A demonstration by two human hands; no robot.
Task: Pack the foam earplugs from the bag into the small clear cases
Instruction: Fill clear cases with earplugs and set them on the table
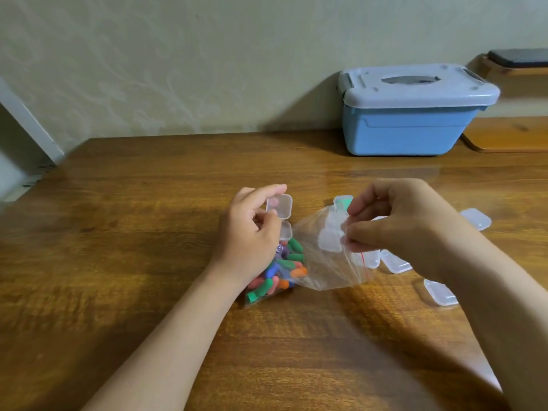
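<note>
A clear zip bag (323, 268) lies on the wooden table, its lower left end full of green, orange, blue and pink foam earplugs (281, 271). My left hand (252, 232) holds a small clear hinged case (280, 207), lid open, just above the earplug pile. My right hand (394, 221) pinches the bag's open top edge and lifts it. Seen through the bag's film is another small case (330, 240). Several closed clear cases lie under and right of my right hand, one of them at the far right (476, 218) and one nearer me (440, 292).
A blue storage box (412, 114) with a grey latched lid stands at the back right against the wall. Right of it is a wooden shelf (510, 134), with a dark object (519, 57) on the ledge above. The table's left edge (44, 179) runs diagonally.
</note>
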